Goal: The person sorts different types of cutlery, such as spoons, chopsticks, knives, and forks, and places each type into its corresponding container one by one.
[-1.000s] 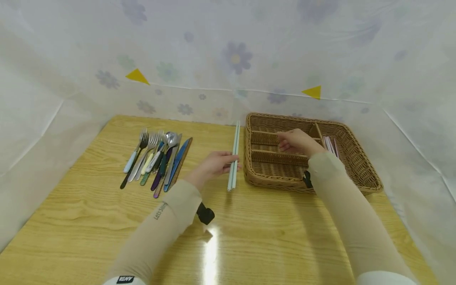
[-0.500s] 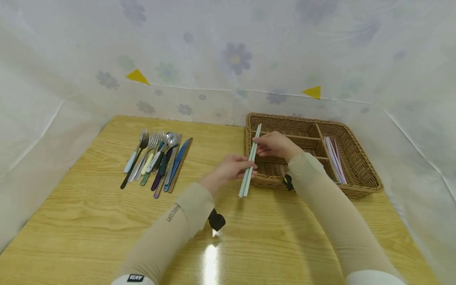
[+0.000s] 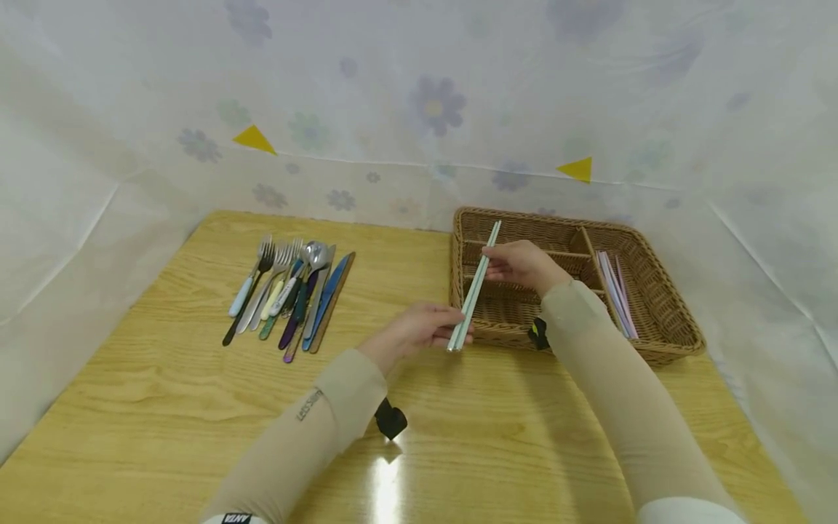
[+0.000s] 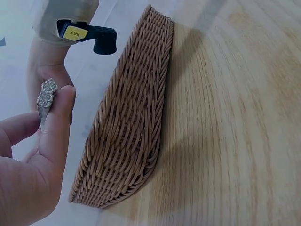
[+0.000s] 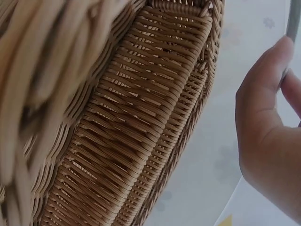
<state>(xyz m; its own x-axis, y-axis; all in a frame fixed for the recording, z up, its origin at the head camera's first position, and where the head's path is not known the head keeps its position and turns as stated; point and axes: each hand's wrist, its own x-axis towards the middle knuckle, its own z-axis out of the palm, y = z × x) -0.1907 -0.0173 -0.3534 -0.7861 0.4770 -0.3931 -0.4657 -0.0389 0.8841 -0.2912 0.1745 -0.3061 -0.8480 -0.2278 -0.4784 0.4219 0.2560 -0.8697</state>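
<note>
Both hands hold a bunch of pale green chopsticks (image 3: 475, 287), slanted over the left end of a brown wicker basket (image 3: 664, 295). My left hand (image 3: 419, 331) pinches them near their close end, between thumb and fingers. Higher up, the fingers of my right hand (image 3: 524, 265) pinch them over the basket's compartments. The left wrist view shows the silvery chopstick ends (image 4: 47, 92) bunched between thumb and fingers, beside the basket's outer wall. In the right wrist view, a short piece of chopstick (image 5: 294, 21) shows at the right hand's fingertips.
Pink and lilac chopsticks (image 3: 617, 295) lie in the basket's right compartment. Wicker dividers (image 3: 556, 252) split its left side. On the wooden table (image 3: 196, 407), forks (image 3: 265, 255), spoons (image 3: 316, 255) and knives (image 3: 330, 298) lie in a group at left. A flowered curtain hangs behind.
The chopsticks have moved right from beside the basket to over its left end, and slant more. My right hand, earlier apart from them over the basket, has come left and pinches them too.
</note>
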